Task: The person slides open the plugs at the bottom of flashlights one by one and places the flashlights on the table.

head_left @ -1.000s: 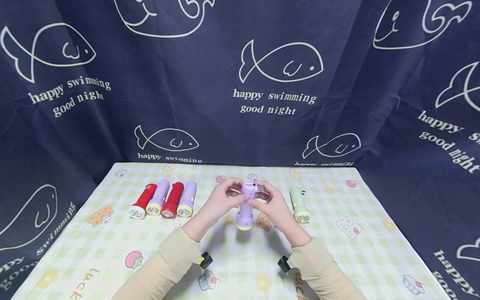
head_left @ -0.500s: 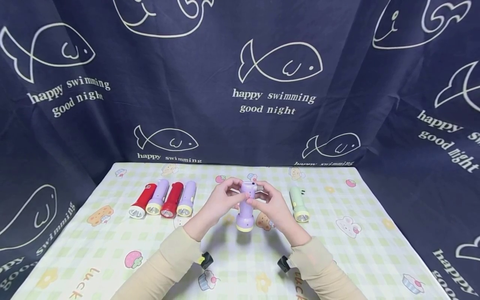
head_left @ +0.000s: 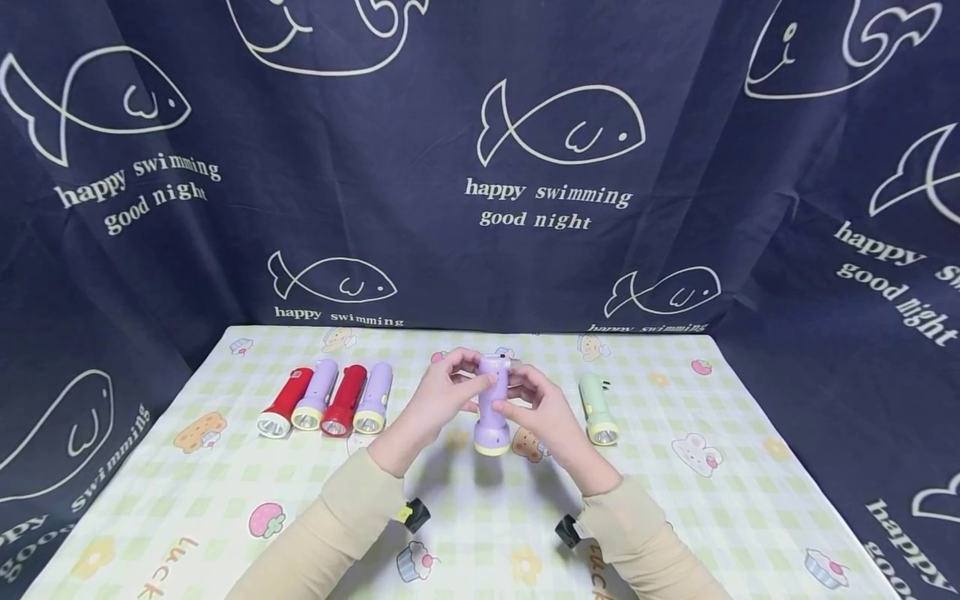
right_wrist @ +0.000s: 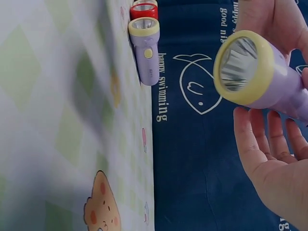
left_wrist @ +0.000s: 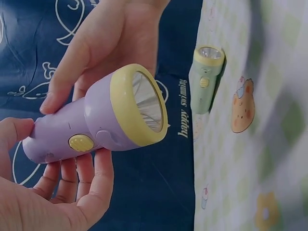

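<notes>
A purple flashlight (head_left: 492, 417) with a pale yellow head rim hangs lens down above the table, between both hands. My left hand (head_left: 444, 393) grips its tail end, thumb on the near side; in the left wrist view its fingers curl beneath the barrel by the yellow switch (left_wrist: 81, 143). My right hand (head_left: 546, 412) holds it from the other side, thumb against the barrel and fingers near the tail. A small black piece (head_left: 503, 357) shows at the tail, with a prong-like bit sticking out rightward. The reflector (right_wrist: 239, 65) faces the right wrist camera.
On the left of the table a row holds a white-rimmed red flashlight (head_left: 286, 403), another red one (head_left: 345, 400) and two purple ones. A green flashlight (head_left: 597, 408) with black prongs lies to the right. A dark fish-print curtain (head_left: 420, 167) encloses the back and sides.
The purple flashlight has risen slightly, and my left hand has moved up with it. The fingers of my right hand have shifted a little at the tail. The other flashlights stay put.
</notes>
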A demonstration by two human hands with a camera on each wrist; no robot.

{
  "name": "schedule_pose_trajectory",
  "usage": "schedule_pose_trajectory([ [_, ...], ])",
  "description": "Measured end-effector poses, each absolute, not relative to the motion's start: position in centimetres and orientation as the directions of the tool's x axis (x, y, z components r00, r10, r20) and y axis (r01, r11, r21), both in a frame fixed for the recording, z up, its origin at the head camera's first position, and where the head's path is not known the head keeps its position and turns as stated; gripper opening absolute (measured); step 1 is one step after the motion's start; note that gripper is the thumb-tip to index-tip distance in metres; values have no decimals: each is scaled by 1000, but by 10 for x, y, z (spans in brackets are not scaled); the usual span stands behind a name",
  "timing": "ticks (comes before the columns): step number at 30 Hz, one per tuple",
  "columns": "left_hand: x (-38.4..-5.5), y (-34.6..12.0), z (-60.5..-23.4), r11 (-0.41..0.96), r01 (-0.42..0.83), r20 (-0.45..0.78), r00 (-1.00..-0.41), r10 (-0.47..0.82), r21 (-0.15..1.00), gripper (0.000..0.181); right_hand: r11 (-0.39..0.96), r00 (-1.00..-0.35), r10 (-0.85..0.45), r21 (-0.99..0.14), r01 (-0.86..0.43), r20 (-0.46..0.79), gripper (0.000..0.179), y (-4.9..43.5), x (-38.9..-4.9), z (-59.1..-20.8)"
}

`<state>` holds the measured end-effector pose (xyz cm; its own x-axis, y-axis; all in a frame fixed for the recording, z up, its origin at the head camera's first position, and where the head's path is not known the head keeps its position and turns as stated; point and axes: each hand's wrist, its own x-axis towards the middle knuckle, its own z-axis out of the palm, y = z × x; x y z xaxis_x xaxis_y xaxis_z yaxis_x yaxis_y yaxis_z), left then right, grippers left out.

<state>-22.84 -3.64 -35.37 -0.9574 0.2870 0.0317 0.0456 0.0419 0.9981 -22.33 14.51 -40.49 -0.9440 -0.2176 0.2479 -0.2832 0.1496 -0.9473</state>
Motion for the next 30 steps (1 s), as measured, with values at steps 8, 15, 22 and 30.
schedule_pose_trajectory([
  [8, -245, -37, -366, -29, 16, 22, -974, 227, 999, 33, 144, -953, -233, -962, -232, 194, 51, 145, -223, -409],
  [15, -249, -35, -362, -96, 4, 22, -982, 188, 995, 28, 125, -956, -224, -968, -219, 187, 50, 144, -222, -407],
  [22, -252, -35, -361, -135, -10, 11, -987, 158, 991, 26, 108, -948, -226, -961, -253, 224, 47, 143, -221, -407],
  [30, -254, -34, -361, -152, -19, 5, -987, 158, 988, 25, 108, -946, -211, -955, -274, 248, 44, 143, -222, -407],
])
